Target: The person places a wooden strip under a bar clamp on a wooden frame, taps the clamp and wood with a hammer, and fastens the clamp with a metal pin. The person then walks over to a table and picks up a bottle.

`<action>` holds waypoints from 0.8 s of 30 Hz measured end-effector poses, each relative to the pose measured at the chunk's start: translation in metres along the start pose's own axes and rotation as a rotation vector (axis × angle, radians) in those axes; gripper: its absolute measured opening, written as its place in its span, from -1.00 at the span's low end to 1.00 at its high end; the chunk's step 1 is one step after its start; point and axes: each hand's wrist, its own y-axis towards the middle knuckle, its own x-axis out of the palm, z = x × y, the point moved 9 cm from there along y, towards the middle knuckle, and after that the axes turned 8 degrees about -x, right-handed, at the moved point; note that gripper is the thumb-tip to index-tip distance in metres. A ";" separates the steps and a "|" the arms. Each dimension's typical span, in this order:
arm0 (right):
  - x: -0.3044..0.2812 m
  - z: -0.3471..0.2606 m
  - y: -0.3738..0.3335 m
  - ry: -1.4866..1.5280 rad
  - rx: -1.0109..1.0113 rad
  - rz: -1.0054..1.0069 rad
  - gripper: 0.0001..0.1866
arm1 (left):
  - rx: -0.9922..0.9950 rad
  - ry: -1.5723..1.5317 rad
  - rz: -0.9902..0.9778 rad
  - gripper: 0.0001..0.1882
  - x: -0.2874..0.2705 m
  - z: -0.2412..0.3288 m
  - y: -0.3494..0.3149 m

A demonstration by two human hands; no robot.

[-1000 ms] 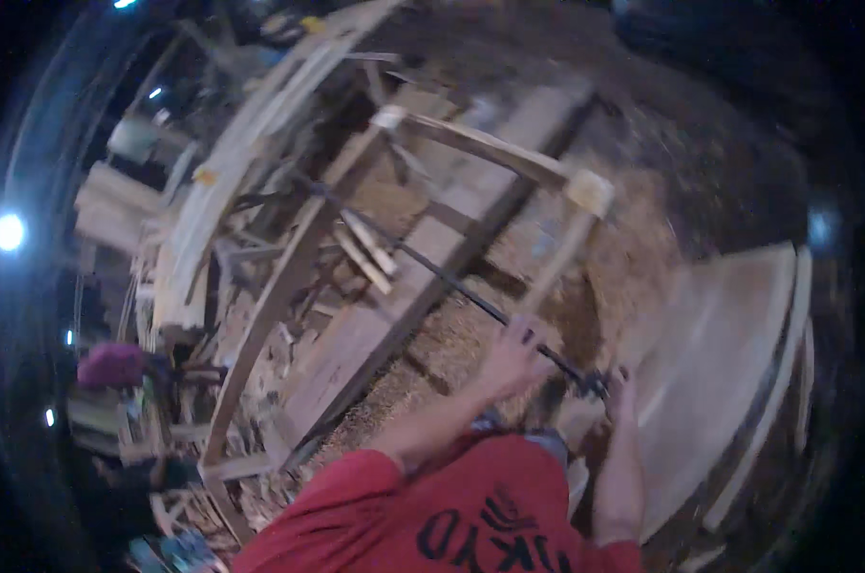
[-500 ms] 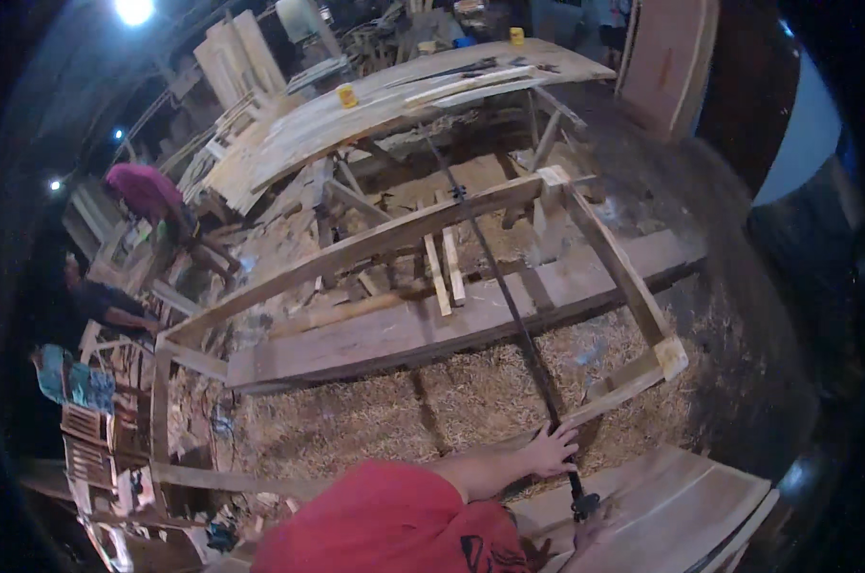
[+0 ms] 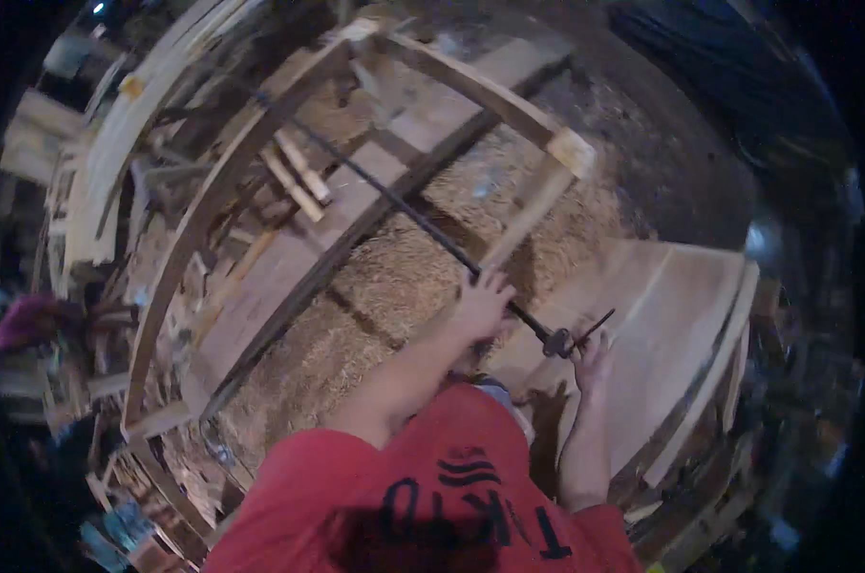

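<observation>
Dark metal bar clamp [image 3: 394,201] spans pale rectangular wooden frame [image 3: 466,84] above brown, shavings-strewn ground [image 3: 384,277]. Left hand [image 3: 485,304] grips it; right hand [image 3: 593,363] pinches its thin handle [image 3: 600,324]. Pale wooden boards [image 3: 117,162] line dim workshop's left.

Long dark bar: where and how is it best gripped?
Probably the bare stretch of the long dark bar, between the wooden frame's far rail and the left hand, from above: it looks slim, straight and uncovered there. The near end is more crowded, with a chunky head and the right hand beside it.
</observation>
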 end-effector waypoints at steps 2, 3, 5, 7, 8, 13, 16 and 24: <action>0.023 -0.033 -0.027 0.766 0.209 0.159 -0.21 | 0.053 0.121 0.008 -0.36 -0.002 -0.006 -0.002; 0.029 -0.038 -0.040 0.644 0.251 0.040 -0.18 | 0.089 0.184 -0.027 -0.38 -0.001 -0.004 0.007; 0.030 -0.018 -0.070 0.451 0.438 -0.041 -0.14 | 0.173 0.194 0.136 -0.53 0.001 0.005 0.020; 0.033 0.021 -0.077 0.508 0.591 0.117 -0.12 | 0.183 0.233 0.200 -0.70 0.011 -0.005 0.039; 0.035 0.035 -0.072 0.624 0.608 0.232 -0.12 | 0.137 0.339 0.067 -0.73 0.024 -0.017 0.047; -0.008 0.012 -0.019 0.250 0.138 0.174 -0.11 | 0.143 0.120 0.008 -0.84 0.026 -0.008 0.051; 0.009 -0.014 -0.052 0.436 0.196 0.147 -0.13 | 0.105 0.124 -0.044 -0.80 0.040 -0.025 0.049; -0.001 0.033 -0.046 0.760 0.354 0.270 -0.15 | 0.134 0.181 0.110 -0.69 0.014 -0.002 0.031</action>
